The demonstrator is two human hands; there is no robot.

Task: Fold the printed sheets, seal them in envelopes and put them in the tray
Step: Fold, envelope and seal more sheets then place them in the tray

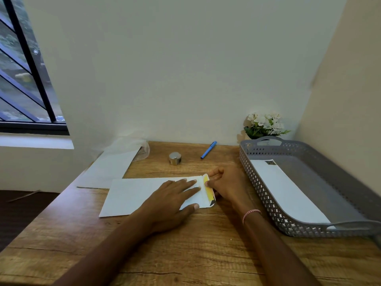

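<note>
Now sealing: left hand (171,198) flat, pinning white envelope (144,195) to surface (185,254); right fingers (214,178) pinching yellow-striped flap (207,187). Could crease crooked if envelope slips. Beyond, tray (257,182) holding one envelope.

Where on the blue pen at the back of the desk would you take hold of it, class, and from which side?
Grip the blue pen around the middle of its barrel, coming down from above. It lies flat on the wooden desk, angled with its cap end toward the wall, and nothing touches it, so fingers can close across the thin barrel from both long sides. The right hand is probably nearer.
</note>
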